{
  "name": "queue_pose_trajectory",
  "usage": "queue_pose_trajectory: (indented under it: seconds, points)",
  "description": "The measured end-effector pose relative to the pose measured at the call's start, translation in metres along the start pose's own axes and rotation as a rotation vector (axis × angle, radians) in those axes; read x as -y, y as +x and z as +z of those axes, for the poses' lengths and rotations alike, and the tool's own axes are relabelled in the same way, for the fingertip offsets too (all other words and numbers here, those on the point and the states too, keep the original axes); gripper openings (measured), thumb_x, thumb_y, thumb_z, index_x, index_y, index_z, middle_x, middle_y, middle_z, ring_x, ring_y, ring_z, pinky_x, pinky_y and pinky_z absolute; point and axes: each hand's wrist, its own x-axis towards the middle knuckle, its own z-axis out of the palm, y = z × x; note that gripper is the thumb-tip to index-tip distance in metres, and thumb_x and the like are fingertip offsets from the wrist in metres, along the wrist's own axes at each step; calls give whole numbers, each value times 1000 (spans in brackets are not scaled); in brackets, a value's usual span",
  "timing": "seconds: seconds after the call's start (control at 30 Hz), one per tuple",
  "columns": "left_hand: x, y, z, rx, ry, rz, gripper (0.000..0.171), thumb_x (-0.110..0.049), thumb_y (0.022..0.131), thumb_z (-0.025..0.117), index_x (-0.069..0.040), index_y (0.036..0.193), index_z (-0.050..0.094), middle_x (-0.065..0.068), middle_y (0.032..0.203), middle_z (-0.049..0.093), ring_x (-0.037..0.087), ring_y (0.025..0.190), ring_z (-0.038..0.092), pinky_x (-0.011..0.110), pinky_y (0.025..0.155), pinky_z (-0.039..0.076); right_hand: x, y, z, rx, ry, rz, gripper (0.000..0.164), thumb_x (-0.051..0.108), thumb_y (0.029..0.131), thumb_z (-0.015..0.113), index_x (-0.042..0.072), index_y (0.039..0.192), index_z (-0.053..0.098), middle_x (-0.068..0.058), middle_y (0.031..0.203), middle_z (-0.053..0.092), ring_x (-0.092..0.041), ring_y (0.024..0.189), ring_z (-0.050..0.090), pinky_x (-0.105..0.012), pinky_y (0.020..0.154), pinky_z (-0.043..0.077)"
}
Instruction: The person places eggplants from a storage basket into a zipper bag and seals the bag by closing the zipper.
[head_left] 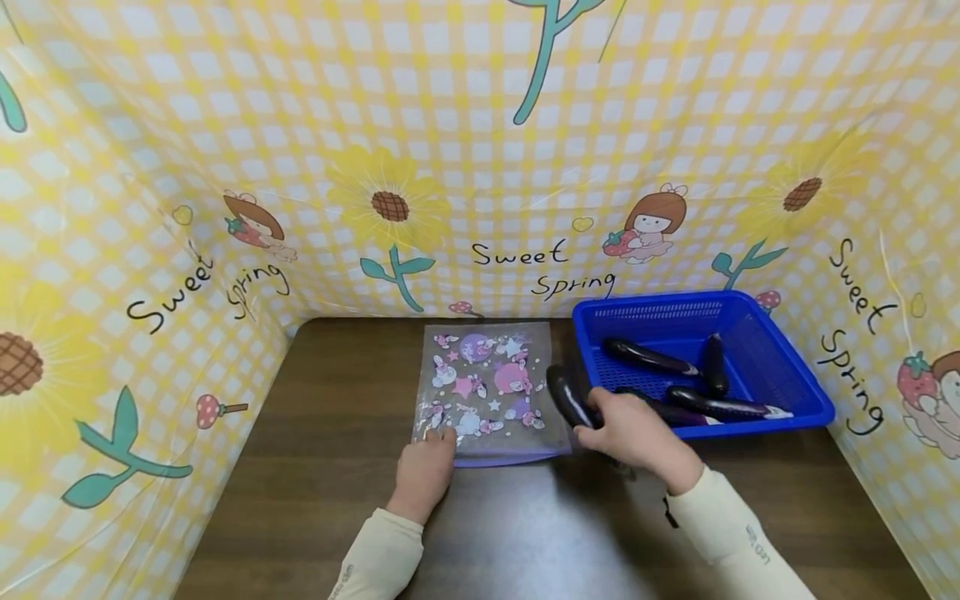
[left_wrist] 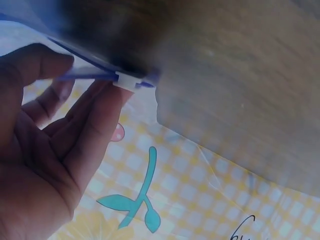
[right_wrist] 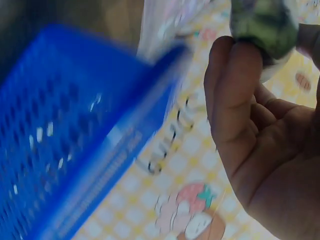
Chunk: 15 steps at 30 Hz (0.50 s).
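Observation:
A clear zip bag (head_left: 480, 408) printed with pink and purple cartoon figures lies flat on the table. My left hand (head_left: 426, 475) pinches its purple zip edge (left_wrist: 87, 76) at the near left corner, beside a white slider (left_wrist: 128, 81). My right hand (head_left: 637, 435) holds a dark eggplant (head_left: 567, 395) by its stem end, above the bag's right edge. That green stem end (right_wrist: 265, 27) sits between thumb and fingers in the right wrist view. Several more eggplants (head_left: 652, 357) lie in the blue basket (head_left: 813, 411) to the right.
The brown wooden table (head_left: 337, 392) carries the bag and the basket. A yellow checked cloth (head_left: 480, 167) with sunflowers and cartoon prints walls in the back and both sides. The basket's raised rim stands close to my right hand.

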Motion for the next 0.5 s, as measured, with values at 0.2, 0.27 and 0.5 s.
queue_pose_trajectory:
  seconds: [0.2,0.27,0.5]
  points:
    - [-3,1,6,-24,1,-32,19,-7,81,73,1,90,58,16,65,56,26,42,51,43,34,42,24,-15,46,0,28,-63,25,29,80,76,15,88,57,8,65,52,-10,55,49,-30,49,43]
    - [-2,1,7,-42,-3,-38,22,-11,79,74,0,88,57,15,64,54,25,41,50,43,33,41,31,-18,60,14,26,-96,25,31,79,76,15,88,58,8,65,52,-9,56,49,-30,49,42]
    - [-1,1,-1,-65,-48,-71,21,-15,78,73,-3,81,55,14,63,55,30,45,56,46,36,43,48,-22,102,64,-23,-175,26,31,76,75,15,86,56,8,67,50,-10,57,45,-30,50,38]
